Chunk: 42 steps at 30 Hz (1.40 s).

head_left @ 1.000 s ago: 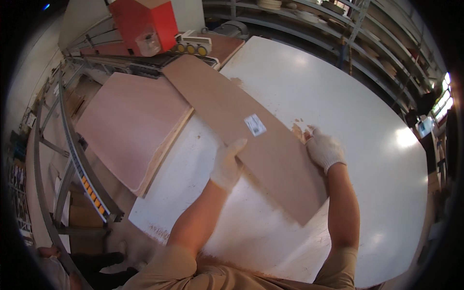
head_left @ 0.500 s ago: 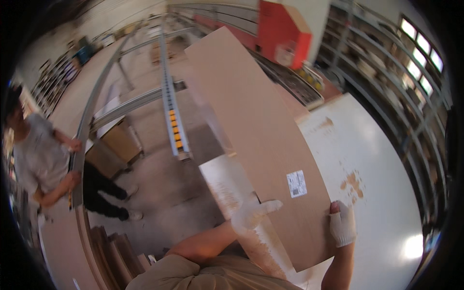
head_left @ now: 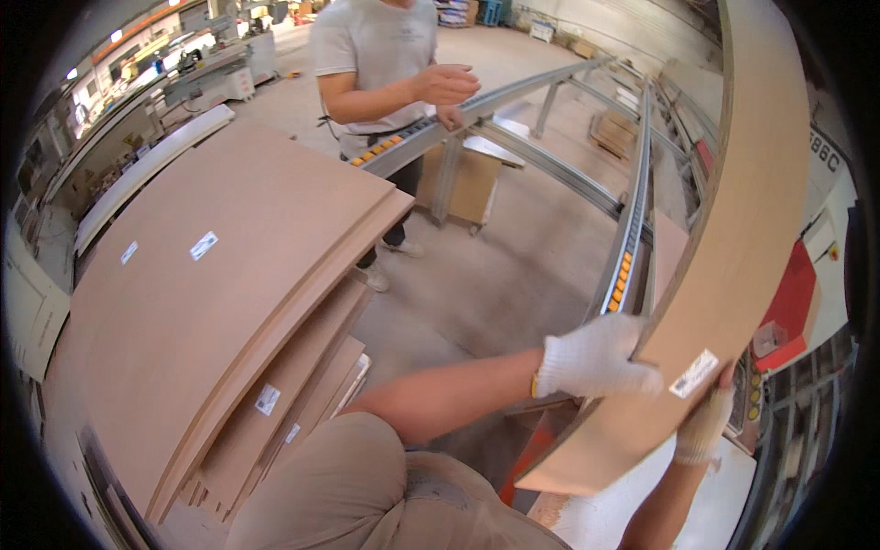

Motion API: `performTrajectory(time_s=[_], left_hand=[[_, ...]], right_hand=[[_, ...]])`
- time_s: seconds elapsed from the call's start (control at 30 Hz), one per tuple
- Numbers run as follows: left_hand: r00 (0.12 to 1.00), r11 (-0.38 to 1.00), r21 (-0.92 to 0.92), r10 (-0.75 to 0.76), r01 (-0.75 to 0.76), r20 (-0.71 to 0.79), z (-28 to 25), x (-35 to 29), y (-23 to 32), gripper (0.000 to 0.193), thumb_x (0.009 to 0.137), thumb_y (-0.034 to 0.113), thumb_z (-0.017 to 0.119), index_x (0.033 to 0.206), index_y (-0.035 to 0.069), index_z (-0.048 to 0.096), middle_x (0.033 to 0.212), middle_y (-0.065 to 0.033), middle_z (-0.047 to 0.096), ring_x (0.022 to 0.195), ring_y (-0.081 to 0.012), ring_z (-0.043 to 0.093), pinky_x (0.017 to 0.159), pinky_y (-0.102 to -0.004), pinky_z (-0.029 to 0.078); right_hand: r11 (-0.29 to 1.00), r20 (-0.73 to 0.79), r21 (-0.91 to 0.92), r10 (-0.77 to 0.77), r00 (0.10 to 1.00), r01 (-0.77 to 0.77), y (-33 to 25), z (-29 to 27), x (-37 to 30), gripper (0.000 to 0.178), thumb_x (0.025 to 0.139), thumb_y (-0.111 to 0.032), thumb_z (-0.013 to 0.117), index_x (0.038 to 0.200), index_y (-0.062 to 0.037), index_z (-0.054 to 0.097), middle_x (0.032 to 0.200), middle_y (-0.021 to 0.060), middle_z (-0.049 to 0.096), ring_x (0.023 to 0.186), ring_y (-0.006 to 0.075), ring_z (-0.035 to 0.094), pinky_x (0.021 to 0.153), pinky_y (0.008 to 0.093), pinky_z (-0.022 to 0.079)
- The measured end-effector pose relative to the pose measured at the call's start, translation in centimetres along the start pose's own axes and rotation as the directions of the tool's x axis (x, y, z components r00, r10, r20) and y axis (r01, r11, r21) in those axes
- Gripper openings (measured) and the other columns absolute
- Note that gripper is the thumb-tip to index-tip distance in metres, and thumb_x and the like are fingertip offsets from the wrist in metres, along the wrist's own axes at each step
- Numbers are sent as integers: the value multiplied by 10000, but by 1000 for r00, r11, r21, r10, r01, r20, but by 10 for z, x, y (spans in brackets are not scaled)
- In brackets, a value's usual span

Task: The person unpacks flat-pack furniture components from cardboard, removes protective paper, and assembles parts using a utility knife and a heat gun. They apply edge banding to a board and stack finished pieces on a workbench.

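A long, narrow brown wood panel [head_left: 733, 211] with a white label [head_left: 694, 373] near its close end is tilted up between my hands, its far end reaching the upper right. My left hand [head_left: 600, 357], in a white knit glove, grips its left edge with the thumb over the face. On the opposite edge, beside the label, my right hand [head_left: 706, 426] holds on, gloved with bare fingertips; some of its fingers are hidden behind the panel. Beneath the panel's near end lies a white tabletop [head_left: 660, 500].
Large brown panels [head_left: 229, 247] are stacked at the left, with narrower labelled boards [head_left: 275, 390] below. Across a metal roller frame [head_left: 541, 165] with orange rollers stands a co-worker [head_left: 385, 82], one hand raised. Red and white machinery [head_left: 793, 302] and racks [head_left: 807, 412] stand at the right.
My view has swung left, bringing the panel stack into sight. The panel has risen off the white tabletop and tilted, both hands on its edges. The co-worker's hand has lifted from the frame.
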<state>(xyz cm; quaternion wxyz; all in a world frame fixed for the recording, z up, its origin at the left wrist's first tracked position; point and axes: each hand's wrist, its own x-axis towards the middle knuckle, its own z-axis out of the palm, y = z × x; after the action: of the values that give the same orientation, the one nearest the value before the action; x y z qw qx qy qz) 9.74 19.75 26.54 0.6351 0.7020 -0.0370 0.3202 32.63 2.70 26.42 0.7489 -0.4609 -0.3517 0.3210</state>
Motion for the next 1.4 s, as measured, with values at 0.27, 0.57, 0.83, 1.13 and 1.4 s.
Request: performTrajectory(time_s=[0.27,0.57,0.83,1.13,1.4], left_hand=[[817,965,254,96,63,-568,-92,-71,101,348,1030,337,701,1132,5,731,936,-2,701,834,-66,628,714,-284,523],[594,693,513,150,507,-790,-114,-196,253,391,1029,369,639,856,18,627,791,33,528,753,-97,468,663,-313,410],[528,416,528,124,741,-840,-129,-345,322,481,1001,464,635,797,34,562,772,32,455,762,-101,429,654,-313,367],[363,237,359,25,903,-931,-105,-413,365,657,937,643,678,790,10,583,748,31,453,735,-105,428,615,-337,363],[245,77,252,94,965,-965,-106,-433,371,666,947,596,674,746,-13,494,740,-22,378,733,-123,383,608,-368,338]], right_hand=[[986,269,166,-47,962,1,55,185,72,575,1157,-482,412,1438,-11,585,1322,97,690,1166,220,639,1026,338,506],[827,501,476,24,865,-299,99,357,-35,546,1156,-444,454,1419,17,579,1277,49,690,1116,146,628,979,322,512],[868,691,308,78,719,-390,94,446,-36,382,1160,-363,458,1316,-32,568,1185,45,687,1061,162,689,880,341,565],[666,872,130,275,404,-734,159,480,-60,517,1156,-427,429,1404,16,527,1237,182,715,1026,341,770,800,477,665],[495,946,72,241,217,-866,195,497,-72,563,1155,-437,428,1432,47,502,1311,218,696,1097,401,750,872,528,648]])
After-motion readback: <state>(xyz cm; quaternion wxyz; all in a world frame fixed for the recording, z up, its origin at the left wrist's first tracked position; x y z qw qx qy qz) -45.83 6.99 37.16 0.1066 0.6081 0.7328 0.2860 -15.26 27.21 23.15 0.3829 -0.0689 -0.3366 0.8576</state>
